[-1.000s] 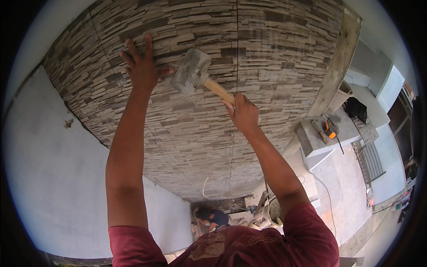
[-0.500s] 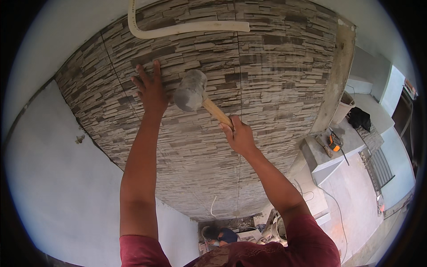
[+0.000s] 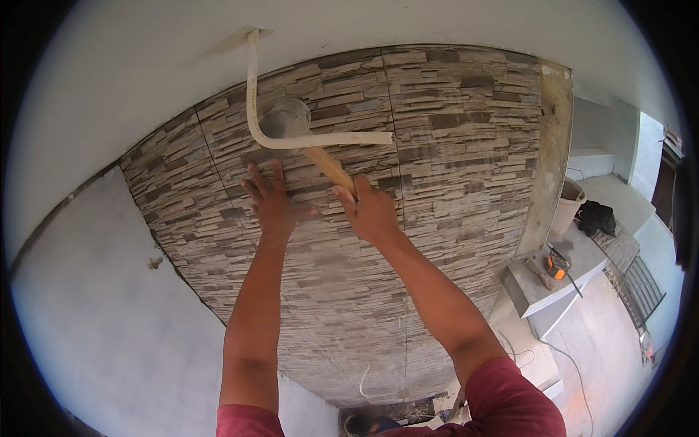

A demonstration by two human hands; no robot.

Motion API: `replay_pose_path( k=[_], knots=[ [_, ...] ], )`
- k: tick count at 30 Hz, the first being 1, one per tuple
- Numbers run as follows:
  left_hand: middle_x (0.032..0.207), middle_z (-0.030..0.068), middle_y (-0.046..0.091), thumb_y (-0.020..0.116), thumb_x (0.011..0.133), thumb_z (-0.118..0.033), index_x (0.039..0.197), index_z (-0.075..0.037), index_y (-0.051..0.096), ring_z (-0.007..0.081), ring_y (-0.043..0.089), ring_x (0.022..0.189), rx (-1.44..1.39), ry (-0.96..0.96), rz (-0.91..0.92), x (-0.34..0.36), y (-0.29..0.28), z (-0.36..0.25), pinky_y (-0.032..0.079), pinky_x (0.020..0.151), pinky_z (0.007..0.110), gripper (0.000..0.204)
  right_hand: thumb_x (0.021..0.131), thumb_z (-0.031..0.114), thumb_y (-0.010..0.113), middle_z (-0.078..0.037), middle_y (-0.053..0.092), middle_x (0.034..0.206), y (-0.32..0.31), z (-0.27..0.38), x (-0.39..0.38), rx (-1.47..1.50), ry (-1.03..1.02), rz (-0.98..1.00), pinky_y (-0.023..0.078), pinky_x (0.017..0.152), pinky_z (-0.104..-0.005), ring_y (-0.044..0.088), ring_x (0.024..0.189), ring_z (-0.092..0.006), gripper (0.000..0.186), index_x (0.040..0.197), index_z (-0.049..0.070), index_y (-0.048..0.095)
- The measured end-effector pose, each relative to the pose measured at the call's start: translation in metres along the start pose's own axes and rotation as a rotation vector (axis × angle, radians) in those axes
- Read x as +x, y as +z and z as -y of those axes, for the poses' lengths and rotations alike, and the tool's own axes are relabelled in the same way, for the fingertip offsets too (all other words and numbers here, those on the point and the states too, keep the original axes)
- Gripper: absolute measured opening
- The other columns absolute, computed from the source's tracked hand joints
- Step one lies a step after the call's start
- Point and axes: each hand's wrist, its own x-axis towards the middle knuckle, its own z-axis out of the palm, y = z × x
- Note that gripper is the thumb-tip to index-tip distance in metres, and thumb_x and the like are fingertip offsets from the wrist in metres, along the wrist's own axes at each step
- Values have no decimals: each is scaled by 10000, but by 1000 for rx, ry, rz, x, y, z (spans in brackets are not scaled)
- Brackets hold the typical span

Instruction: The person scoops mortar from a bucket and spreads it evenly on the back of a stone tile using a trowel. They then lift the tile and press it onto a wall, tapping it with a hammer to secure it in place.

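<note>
My right hand [image 3: 373, 211] is closed round the wooden handle of a rubber mallet [image 3: 331, 166]. The mallet's grey head is up near the top of the tiled wall [image 3: 466, 167], partly behind a bent cream-coloured pipe [image 3: 253, 95]; whether it touches the tile I cannot tell. Lower and to the left, my left hand [image 3: 275, 207] lies flat on the stone-patterned tiles with its fingers spread. It holds nothing. The pipe comes out of the ceiling and bends to the right across the tiles.
A ledge at the right carries an orange-and-black tool [image 3: 557, 266], a bucket [image 3: 568, 207] and a black bag [image 3: 595, 218]. A plain white wall [image 3: 145, 291] borders the tiles on the left. Another thin tube [image 3: 364, 380] sticks out low on the tiled wall.
The view has tilted upward, showing more ceiling. The mallet head has moved up the wall to behind the pipe. My left hand is still spread on the tiles.
</note>
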Motion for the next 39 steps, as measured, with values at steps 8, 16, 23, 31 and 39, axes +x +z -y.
replay_pose_path(
  k=[8,16,23,31,39],
  knots=[
    [1672,175,-132,942,519,-516,1616,-348,87,530,-44,1505,-22,-61,104,-8,-24,-17,401,1068,723,1402,988,400,641,-155,616,629,8,5,14,-84,-86,37,501,493,-404,649,545,-328,397,968,25,514],
    [1680,136,-142,945,579,-447,1613,-384,41,508,-55,1515,-77,-84,164,-12,-36,-21,355,1112,710,1376,991,382,640,-156,604,602,26,20,39,-198,-199,5,472,440,-414,620,484,-341,378,949,28,515],
    [1689,96,-133,952,585,-411,1613,-395,38,482,-48,1526,-120,-86,147,-12,-35,-20,325,1130,709,1376,1024,431,577,-135,568,579,34,19,45,-102,-200,23,462,467,-410,594,482,-300,425,940,18,517],
    [1695,109,-90,973,531,-340,1619,-349,122,482,-5,1529,-239,-93,66,-18,-20,-10,329,1131,697,1382,1027,615,442,-23,437,594,29,54,-13,897,470,139,343,412,-315,405,431,-163,570,920,59,512],
    [1688,151,-101,960,572,-368,1625,-329,97,513,-26,1517,-256,-72,86,-18,-28,-6,311,1132,708,1362,980,736,377,1,373,572,45,48,-10,1018,685,41,310,425,-322,353,435,-146,632,867,125,491]
  ],
)
